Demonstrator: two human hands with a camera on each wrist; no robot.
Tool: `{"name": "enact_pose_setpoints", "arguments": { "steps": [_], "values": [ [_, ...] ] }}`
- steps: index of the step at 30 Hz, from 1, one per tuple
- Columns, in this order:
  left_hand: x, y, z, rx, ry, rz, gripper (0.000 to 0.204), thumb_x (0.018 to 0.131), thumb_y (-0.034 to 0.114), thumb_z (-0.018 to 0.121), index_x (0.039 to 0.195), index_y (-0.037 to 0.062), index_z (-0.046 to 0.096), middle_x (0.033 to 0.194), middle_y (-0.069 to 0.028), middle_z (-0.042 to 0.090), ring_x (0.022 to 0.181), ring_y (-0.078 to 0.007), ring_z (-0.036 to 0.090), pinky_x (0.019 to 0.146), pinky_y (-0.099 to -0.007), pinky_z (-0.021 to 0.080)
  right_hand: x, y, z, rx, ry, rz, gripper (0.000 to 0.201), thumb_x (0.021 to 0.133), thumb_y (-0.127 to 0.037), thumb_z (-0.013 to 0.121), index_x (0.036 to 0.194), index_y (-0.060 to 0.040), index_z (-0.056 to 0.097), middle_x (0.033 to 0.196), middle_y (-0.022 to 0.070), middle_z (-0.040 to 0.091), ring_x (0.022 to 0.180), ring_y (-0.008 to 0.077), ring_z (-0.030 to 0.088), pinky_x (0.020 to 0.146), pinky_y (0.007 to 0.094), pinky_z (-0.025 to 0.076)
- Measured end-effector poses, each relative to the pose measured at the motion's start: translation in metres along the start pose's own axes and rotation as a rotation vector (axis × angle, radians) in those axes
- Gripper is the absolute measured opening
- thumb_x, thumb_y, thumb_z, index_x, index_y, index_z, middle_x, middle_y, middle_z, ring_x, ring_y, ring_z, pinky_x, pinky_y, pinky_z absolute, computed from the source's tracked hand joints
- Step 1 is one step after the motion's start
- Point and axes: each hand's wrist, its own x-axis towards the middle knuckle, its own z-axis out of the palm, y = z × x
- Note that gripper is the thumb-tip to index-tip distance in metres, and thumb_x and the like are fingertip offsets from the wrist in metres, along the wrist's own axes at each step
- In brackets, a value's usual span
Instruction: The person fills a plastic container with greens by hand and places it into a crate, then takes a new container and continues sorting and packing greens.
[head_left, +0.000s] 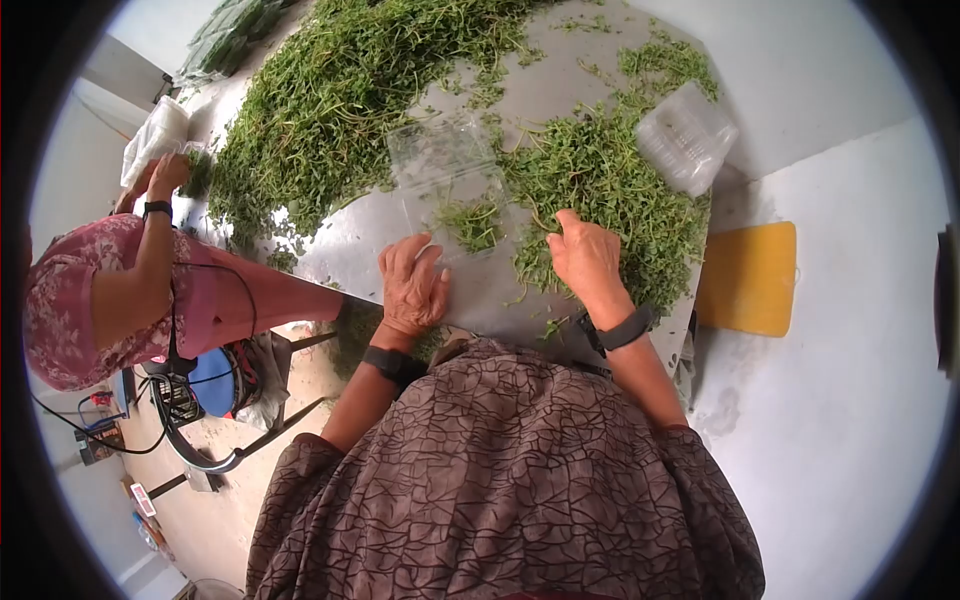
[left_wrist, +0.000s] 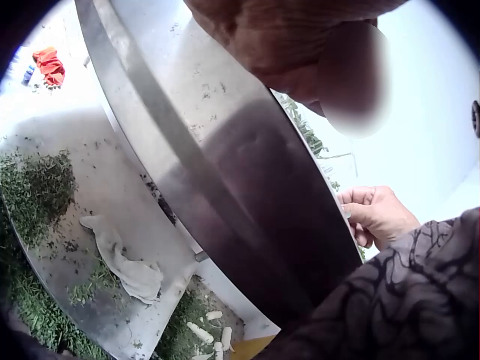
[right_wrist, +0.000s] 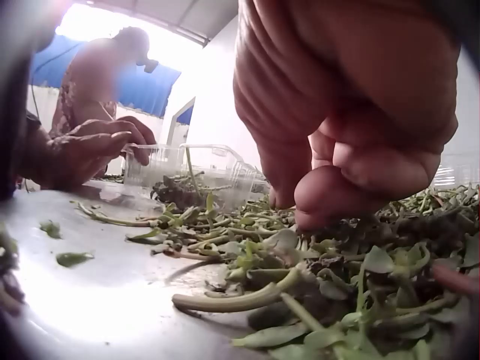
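A clear plastic clamshell box (head_left: pixel 432 212) lies on the metal table with its lid (head_left: pixel 437 155) folded back, away from me. Inside the box is a small bunch of leafy green stems (head_left: pixel 472 224). My left hand (head_left: pixel 412 285) is at the box's near left side; in the right wrist view its fingertips rest at the rim, fingers loosely bent. To the right of the box, my right hand (head_left: pixel 590 262) reaches into a heap of loose greens (head_left: pixel 600 165). Its thumb and curled fingers (right_wrist: pixel 326 196) pinch greens at the edge of that heap.
A larger pile of greens (head_left: pixel 350 90) covers the table's far left. Another clear container (head_left: pixel 687 138) sits on the right heap. At left, another person (head_left: pixel 120 270) works beside white containers (head_left: pixel 157 138). A yellow stool (head_left: pixel 748 278) stands right of the table.
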Motion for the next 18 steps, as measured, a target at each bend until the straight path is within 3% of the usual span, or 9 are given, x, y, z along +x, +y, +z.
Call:
{"name": "enact_pose_setpoints", "arguments": {
  "steps": [4, 6, 7, 9, 10, 11, 13, 15, 18],
  "values": [
    [0.001, 0.001, -0.002, -0.079, -0.008, -0.009, 0.033, 0.071, 0.008, 0.062, 0.103, 0.0038, 0.056, 0.113, -0.0141, 0.049, 0.104, -0.034, 0.048, 0.09, -0.0453, 0.035, 0.005, -0.001, 0.004, -0.1, -0.011, -0.029, 0.015, 0.075, -0.007, 0.061, 0.068, -0.0031, 0.049, 0.049, 0.0124, 0.048, 0.046, 0.0311, 0.054, 0.044, 0.039, 0.041],
    [0.002, 0.0, -0.002, -0.09, -0.001, -0.01, 0.032, 0.071, 0.009, 0.062, 0.102, 0.0035, 0.056, 0.113, -0.0143, 0.049, 0.104, -0.0343, 0.048, 0.09, -0.0452, 0.036, 0.005, -0.006, -0.003, -0.039, 0.176, -0.004, 0.011, 0.076, -0.007, 0.061, 0.068, -0.0023, 0.054, 0.05, 0.0132, 0.049, 0.044, 0.0294, 0.052, 0.043, 0.0371, 0.04],
    [0.001, 0.0, -0.002, -0.103, -0.004, -0.016, 0.032, 0.071, 0.009, 0.063, 0.102, 0.0032, 0.056, 0.113, -0.0145, 0.049, 0.104, -0.0346, 0.048, 0.09, -0.0452, 0.037, 0.005, -0.009, -0.008, -0.048, 0.178, -0.008, 0.011, 0.076, -0.007, 0.061, 0.068, -0.0023, 0.054, 0.05, 0.0132, 0.049, 0.044, 0.0294, 0.052, 0.043, 0.0371, 0.04],
    [0.001, 0.001, -0.002, -0.133, 0.009, -0.016, 0.032, 0.072, 0.01, 0.063, 0.102, 0.003, 0.056, 0.113, -0.0147, 0.049, 0.104, -0.0348, 0.048, 0.089, -0.045, 0.037, 0.009, -0.017, -0.025, 0.365, 0.219, 0.284, 0.005, 0.077, -0.008, 0.063, 0.075, -0.0034, 0.061, 0.049, 0.0095, 0.049, 0.041, 0.019, 0.048, 0.043, 0.032, 0.038],
    [0.002, 0.0, -0.003, -0.153, 0.014, -0.012, 0.031, 0.072, 0.01, 0.063, 0.102, 0.0028, 0.056, 0.113, -0.0149, 0.049, 0.103, -0.035, 0.048, 0.089, -0.0448, 0.037, 0.01, -0.022, -0.038, 0.527, 0.159, 0.355, 0.006, 0.079, -0.006, 0.063, 0.083, -0.0025, 0.064, 0.052, 0.0035, 0.052, 0.046, 0.0075, 0.044, 0.044, 0.0252, 0.036],
    [0.002, -0.001, -0.003, -0.152, 0.023, -0.016, 0.031, 0.072, 0.01, 0.063, 0.102, 0.0028, 0.056, 0.113, -0.0149, 0.049, 0.103, -0.035, 0.048, 0.089, -0.0448, 0.037, 0.013, -0.032, -0.048, 0.524, 0.157, 0.345, 0.006, 0.079, -0.006, 0.063, 0.083, -0.0025, 0.064, 0.052, 0.0035, 0.052, 0.046, 0.0075, 0.044, 0.044, 0.0252, 0.036],
    [0.003, -0.001, -0.004, -0.157, 0.04, 0.034, 0.033, 0.07, 0.01, 0.065, 0.1, 0.0018, 0.055, 0.11, -0.0152, 0.05, 0.1, -0.0348, 0.05, 0.085, -0.0445, 0.039, 0.019, -0.056, -0.069, 0.823, 0.171, 0.35, 0.005, 0.08, -0.002, 0.062, 0.084, -0.0006, 0.063, 0.057, -0.0015, 0.053, 0.052, 0.0025, 0.043, 0.046, 0.021, 0.035],
    [0.002, -0.002, -0.005, -0.169, 0.04, 0.037, 0.033, 0.07, 0.01, 0.065, 0.101, 0.0018, 0.054, 0.111, -0.0152, 0.05, 0.1, -0.0349, 0.05, 0.085, -0.0445, 0.039, 0.021, -0.076, -0.068, 0.85, 0.153, 0.342, 0.008, 0.079, 0.0, 0.062, 0.087, 0.0004, 0.062, 0.062, -0.0019, 0.055, 0.053, 0.003, 0.045, 0.047, 0.0197, 0.036],
    [0.003, -0.003, -0.005, -0.193, 0.028, 0.044, 0.035, 0.071, 0.009, 0.064, 0.103, 0.0021, 0.053, 0.111, -0.0153, 0.05, 0.099, -0.035, 0.05, 0.085, -0.0445, 0.04, 0.02, -0.084, -0.046, 0.652, -0.036, 0.172, 0.015, 0.081, -0.007, 0.064, 0.093, 0.0016, 0.062, 0.056, 0.0052, 0.056, 0.048, 0.0085, 0.046, 0.047, 0.0238, 0.04]
  ]
}}
